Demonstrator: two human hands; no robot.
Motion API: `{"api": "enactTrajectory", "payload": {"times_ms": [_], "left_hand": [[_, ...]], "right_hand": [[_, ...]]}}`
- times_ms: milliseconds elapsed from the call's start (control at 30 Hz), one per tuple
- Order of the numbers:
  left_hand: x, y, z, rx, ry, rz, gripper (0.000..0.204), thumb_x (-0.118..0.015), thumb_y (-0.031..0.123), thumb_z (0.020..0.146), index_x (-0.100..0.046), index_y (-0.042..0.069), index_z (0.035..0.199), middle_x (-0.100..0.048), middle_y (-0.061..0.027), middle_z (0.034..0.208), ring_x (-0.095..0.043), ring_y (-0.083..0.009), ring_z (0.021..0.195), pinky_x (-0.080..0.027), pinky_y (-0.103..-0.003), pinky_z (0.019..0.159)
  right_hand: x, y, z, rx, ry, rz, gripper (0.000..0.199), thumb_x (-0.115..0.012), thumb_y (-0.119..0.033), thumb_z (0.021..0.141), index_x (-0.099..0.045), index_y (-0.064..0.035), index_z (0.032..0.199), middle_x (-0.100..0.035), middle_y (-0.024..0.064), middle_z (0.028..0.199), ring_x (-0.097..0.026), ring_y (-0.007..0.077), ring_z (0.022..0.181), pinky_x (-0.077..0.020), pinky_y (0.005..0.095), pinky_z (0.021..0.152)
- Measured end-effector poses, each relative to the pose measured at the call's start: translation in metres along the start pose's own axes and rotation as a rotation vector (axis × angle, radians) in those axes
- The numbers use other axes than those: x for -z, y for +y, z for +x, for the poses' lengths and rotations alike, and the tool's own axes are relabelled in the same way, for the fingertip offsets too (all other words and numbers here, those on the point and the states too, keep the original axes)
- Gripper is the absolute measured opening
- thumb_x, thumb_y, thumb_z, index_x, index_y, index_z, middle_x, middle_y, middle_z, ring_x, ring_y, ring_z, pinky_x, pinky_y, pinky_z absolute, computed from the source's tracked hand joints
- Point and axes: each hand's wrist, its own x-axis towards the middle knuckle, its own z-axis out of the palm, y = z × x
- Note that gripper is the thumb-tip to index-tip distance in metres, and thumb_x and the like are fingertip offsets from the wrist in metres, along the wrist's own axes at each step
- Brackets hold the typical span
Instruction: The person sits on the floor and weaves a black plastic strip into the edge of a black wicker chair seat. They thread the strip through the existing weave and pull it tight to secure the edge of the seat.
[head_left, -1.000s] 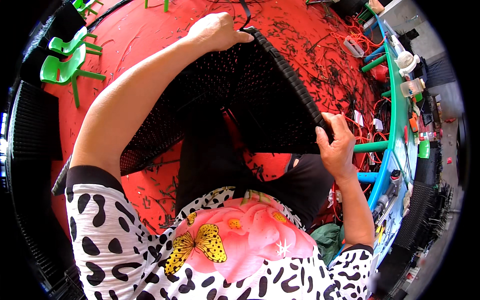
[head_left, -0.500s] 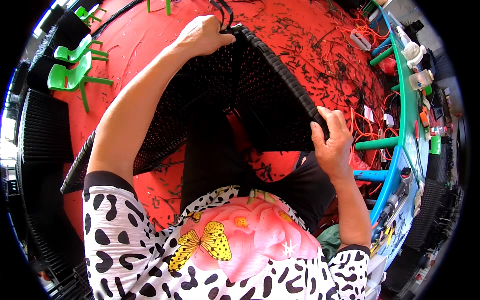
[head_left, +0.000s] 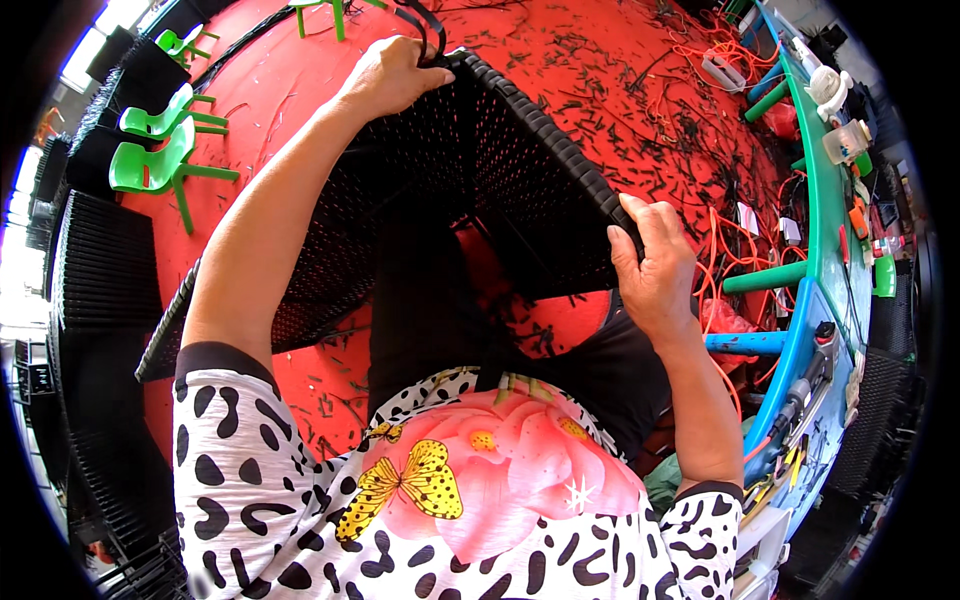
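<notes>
A black woven wicker piece (head_left: 520,190) stands in front of me, over and between my legs. Its two perforated sides meet at a far corner, and a thick wrapped rim runs along the right side. At that corner my left hand (head_left: 393,77) is closed, its thumb and fingers pinching near the top of the rim. Thin black flat strips (head_left: 422,22) loop up beside those fingers. My right hand (head_left: 657,262) grips the near end of the right rim, thumb on the inside and fingers over the top.
Small green chairs (head_left: 150,165) stand at the left, beside stacked black woven panels (head_left: 105,270). Black scraps litter the red floor (head_left: 590,60). Along the right runs a green and blue table (head_left: 822,220) with tools, a clear jar (head_left: 846,141) and orange cords (head_left: 712,250) beneath it.
The view has turned a little, so the chairs and table sit slightly further right. My right hand has shifted slightly inward with the rim; both hands keep their grip.
</notes>
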Motion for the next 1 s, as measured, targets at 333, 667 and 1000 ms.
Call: {"api": "enactTrajectory", "payload": {"times_ms": [333,667,1000], "left_hand": [[0.004,-0.016,-0.002,0.059,-0.136,-0.394,0.036,-0.069,0.026,0.078,-0.066,-0.002,0.100,-0.065,-0.0088,0.086,-0.060,-0.0166,0.082,-0.046,-0.030,0.075],[0.007,-0.012,-0.008,0.137,-0.198,-0.666,0.023,-0.062,0.015,0.085,-0.064,-0.001,0.101,-0.066,-0.0051,0.087,-0.062,-0.0105,0.076,-0.049,-0.024,0.072],[0.016,0.002,-0.015,0.154,-0.242,-0.519,0.028,-0.063,0.020,0.084,-0.064,-0.001,0.103,-0.066,-0.0050,0.089,-0.061,-0.0105,0.080,-0.048,-0.024,0.075]], "right_hand": [[0.008,-0.001,-0.008,0.022,0.001,0.029,0.027,-0.062,-0.008,0.082,-0.057,0.0029,0.106,-0.055,0.0163,0.086,-0.057,0.0328,0.077,-0.0467,0.0375,0.068],[0.012,-0.012,-0.016,0.122,0.107,-0.194,0.028,-0.061,-0.011,0.081,-0.058,0.0002,0.106,-0.056,0.0148,0.092,-0.056,0.0324,0.088,-0.0443,0.0402,0.078],[-0.094,-0.056,0.013,-0.318,-0.148,0.755,0.042,-0.055,-0.003,0.083,-0.048,-0.0011,0.124,-0.061,0.0089,0.087,-0.060,0.0144,0.073,-0.0489,0.0281,0.069]]}}
